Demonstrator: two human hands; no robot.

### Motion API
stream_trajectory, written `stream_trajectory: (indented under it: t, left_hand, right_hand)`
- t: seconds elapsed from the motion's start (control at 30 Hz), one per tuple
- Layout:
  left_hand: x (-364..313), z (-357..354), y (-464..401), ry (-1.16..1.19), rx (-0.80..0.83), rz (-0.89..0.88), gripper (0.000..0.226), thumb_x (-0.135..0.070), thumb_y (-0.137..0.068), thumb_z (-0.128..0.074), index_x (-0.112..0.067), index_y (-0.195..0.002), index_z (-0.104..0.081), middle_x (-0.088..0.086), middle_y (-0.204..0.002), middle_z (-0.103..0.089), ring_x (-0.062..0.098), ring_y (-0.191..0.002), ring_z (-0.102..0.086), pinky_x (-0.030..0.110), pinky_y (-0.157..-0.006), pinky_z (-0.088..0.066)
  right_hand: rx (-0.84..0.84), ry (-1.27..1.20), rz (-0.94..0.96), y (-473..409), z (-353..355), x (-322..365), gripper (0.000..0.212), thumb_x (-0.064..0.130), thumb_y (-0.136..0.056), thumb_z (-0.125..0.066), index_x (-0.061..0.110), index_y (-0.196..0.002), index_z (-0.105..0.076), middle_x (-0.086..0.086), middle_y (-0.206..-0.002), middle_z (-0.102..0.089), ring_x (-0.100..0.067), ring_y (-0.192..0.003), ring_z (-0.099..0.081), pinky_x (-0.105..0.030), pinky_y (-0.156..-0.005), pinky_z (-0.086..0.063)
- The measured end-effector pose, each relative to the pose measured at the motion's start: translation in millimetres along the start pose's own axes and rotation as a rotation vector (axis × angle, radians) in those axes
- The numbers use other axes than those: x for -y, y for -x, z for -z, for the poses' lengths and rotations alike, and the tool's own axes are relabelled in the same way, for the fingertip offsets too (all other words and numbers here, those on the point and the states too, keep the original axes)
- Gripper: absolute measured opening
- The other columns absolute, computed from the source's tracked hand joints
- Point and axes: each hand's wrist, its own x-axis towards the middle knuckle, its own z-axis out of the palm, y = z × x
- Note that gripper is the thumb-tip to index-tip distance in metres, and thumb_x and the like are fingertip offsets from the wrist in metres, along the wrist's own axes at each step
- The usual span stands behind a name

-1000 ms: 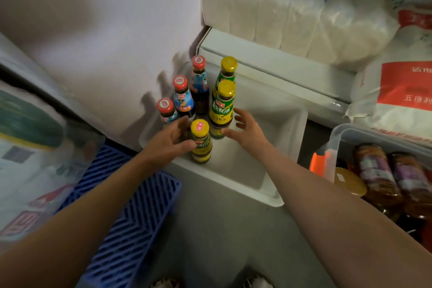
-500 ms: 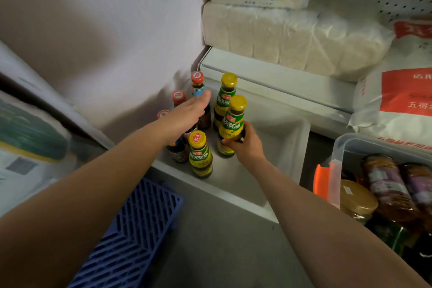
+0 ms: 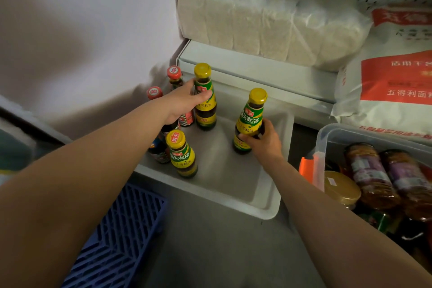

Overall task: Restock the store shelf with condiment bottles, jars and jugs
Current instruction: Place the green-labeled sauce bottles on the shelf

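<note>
Over on the far left there's a blue slatted crate [image 3: 117,238] on the floor, not part of the action. Next come the red-capped bottles [image 3: 174,72] tucked against the wall, which reads like the shelf is being filled from that corner outward. A yellow-capped oyster sauce bottle [image 3: 181,154] stands at the front of the white shelf tray [image 3: 264,208], just beside them. The left hand [image 3: 184,100] wraps its fingers round the back yellow-capped bottle [image 3: 204,98], probably steadying or nudging it tight to the red caps. Further right, the right hand [image 3: 264,140] grasps another oyster sauce bottle [image 3: 250,121] low on its body, upright, out in the open part of the tray; can't tell if its base is touching down. My guess is it's starting a new row. Far right, a clear plastic bin [image 3: 321,145] holds the jars [image 3: 371,175] waiting their turn.
</note>
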Motion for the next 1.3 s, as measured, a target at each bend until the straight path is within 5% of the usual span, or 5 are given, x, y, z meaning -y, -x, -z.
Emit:
stream_trajectory:
  t: [0.4,0.53,0.87,1.3]
  left_hand:
    - [14,0,-23,-0.013,0.050,-0.031,0.066,-0.019,-0.095,-0.063,-0.026,-0.152,-0.029,-0.003,-0.147,-0.046,0.013,-0.131,-0.040,0.033,-0.109,-0.028]
    - [18,3,-30,-0.053,0.036,-0.035,0.070,-0.024,-0.092,-0.067,-0.025,-0.152,-0.030,-0.001,-0.147,-0.047,0.017,-0.134,-0.042,0.040,-0.114,-0.031]
    - [24,-4,-39,-0.173,-0.096,-0.079,0.074,-0.025,-0.083,-0.078,-0.018,-0.142,-0.033,0.001,-0.137,-0.051,0.018,-0.123,-0.050,0.033,-0.097,-0.041]
    - [25,-2,-37,-0.230,-0.065,-0.139,0.065,-0.022,-0.084,-0.077,-0.024,-0.139,-0.043,0.001,-0.136,-0.057,0.020,-0.124,-0.053,0.043,-0.108,-0.042]
  right_hand:
    - [0.030,-0.149,0.001,5,1,-17,0.072,0.012,-0.078,-0.085,0.021,-0.138,-0.046,0.002,-0.132,-0.061,-0.010,-0.121,-0.059,-0.031,-0.105,-0.049]
    - [0.064,-0.156,-0.021,5,0,-21,0.079,0.017,-0.079,-0.085,0.020,-0.146,-0.043,0.002,-0.139,-0.058,-0.014,-0.129,-0.054,-0.035,-0.109,-0.046]
    - [0.058,-0.135,-0.044,1,-2,-25,0.079,0.007,-0.078,-0.085,0.018,-0.145,-0.045,0.000,-0.136,-0.060,-0.016,-0.127,-0.056,-0.040,-0.109,-0.048]
    - [0.071,-0.152,-0.051,2,-3,-23,0.078,0.005,-0.079,-0.084,0.019,-0.144,-0.044,0.000,-0.137,-0.058,-0.017,-0.129,-0.054,-0.039,-0.109,-0.046]
